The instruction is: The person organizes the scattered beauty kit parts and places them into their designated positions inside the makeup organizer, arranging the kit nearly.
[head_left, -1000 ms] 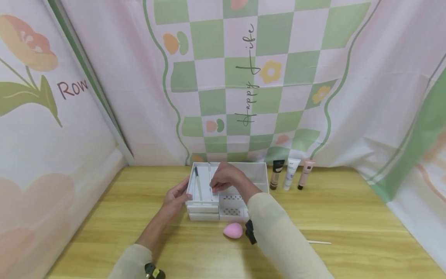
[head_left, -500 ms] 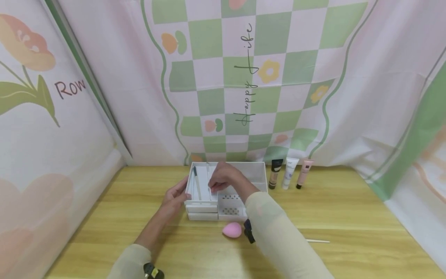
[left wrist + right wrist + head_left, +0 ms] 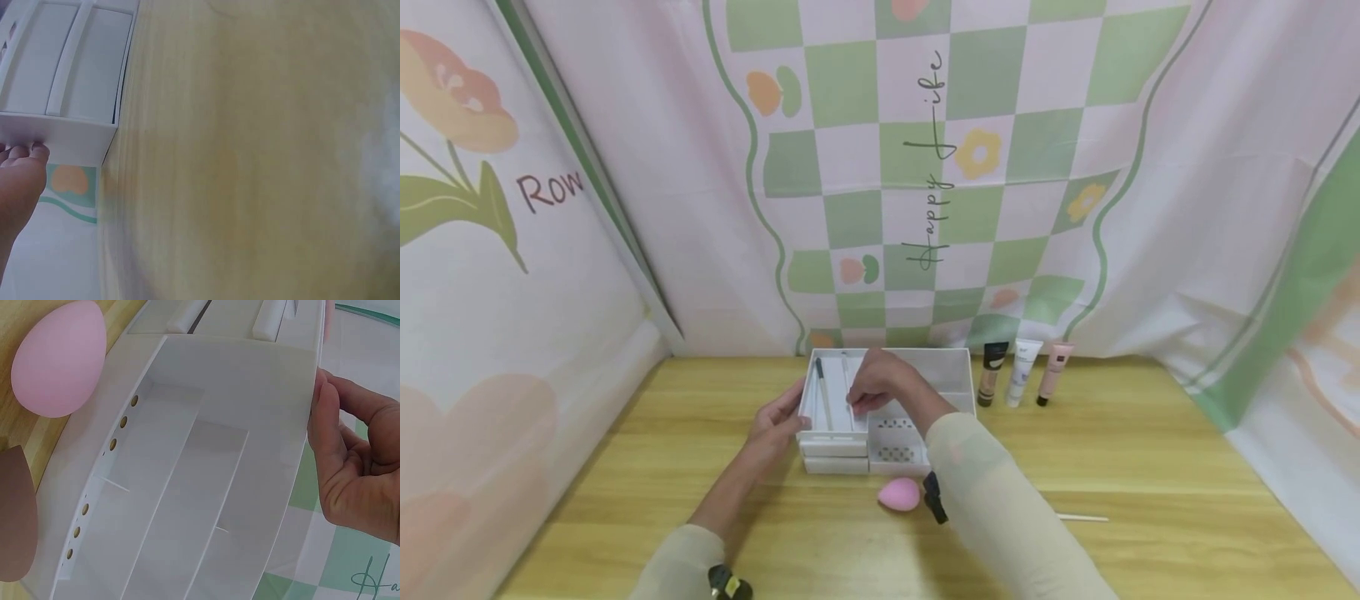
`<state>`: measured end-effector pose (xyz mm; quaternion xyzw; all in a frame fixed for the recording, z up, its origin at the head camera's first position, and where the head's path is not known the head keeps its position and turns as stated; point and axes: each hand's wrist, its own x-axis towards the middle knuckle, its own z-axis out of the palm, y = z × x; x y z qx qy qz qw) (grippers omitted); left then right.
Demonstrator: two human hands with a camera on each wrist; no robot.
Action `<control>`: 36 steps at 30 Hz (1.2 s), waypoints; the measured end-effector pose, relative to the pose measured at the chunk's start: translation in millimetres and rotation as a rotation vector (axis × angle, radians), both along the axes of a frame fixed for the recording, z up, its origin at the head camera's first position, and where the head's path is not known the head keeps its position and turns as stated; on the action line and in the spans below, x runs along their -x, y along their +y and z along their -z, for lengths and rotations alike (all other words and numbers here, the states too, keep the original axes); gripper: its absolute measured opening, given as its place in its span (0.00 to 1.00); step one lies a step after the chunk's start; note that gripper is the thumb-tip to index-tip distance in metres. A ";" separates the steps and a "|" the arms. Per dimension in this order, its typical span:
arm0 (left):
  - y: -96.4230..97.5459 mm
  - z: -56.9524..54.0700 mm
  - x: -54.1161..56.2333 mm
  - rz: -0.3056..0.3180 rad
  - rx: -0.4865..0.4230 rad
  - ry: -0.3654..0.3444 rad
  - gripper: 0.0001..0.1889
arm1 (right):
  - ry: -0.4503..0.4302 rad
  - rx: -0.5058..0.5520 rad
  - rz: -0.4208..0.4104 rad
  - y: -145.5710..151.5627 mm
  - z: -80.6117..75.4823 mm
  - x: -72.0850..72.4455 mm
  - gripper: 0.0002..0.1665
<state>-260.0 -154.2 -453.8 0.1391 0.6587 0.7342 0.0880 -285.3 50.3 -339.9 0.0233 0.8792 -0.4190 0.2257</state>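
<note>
The left hand (image 3: 781, 414) is pressing the side of the white organizer (image 3: 938, 367); above it, the right hand (image 3: 880, 383) is bunching its fingers narrowly, on what, if anything, I cannot tell. Sideways knuckles could be rolling the dark-tipped brush (image 3: 825, 398) lying just left.

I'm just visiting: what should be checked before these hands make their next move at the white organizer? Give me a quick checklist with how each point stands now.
1. Organizer supported: ok, the left hand touches its left side.
2. Right hand holding something: cannot tell, its fingertips are hidden.
3. Dark-tipped brush inside the upper left tray: ok, it lies there.
4. Pink sponge put away: not ok, it is on the table in front of the organizer.
5. Three tubes put away: not ok, they stand to the organizer's right.
6. Pale stick identified: cannot tell, the sleeve hides part of it.
</note>
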 end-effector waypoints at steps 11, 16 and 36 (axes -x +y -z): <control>0.8 0.0 -1.1 0.014 -0.020 0.010 0.39 | 0.006 0.043 0.002 1.4 0.0 -1.6 0.07; -0.4 1.5 -0.9 0.022 -0.025 0.027 0.38 | 0.015 0.078 -0.012 3.4 -0.7 -3.0 0.07; -2.1 4.2 1.0 0.036 -0.034 0.022 0.39 | 0.065 0.192 -0.036 15.6 8.5 -5.7 0.09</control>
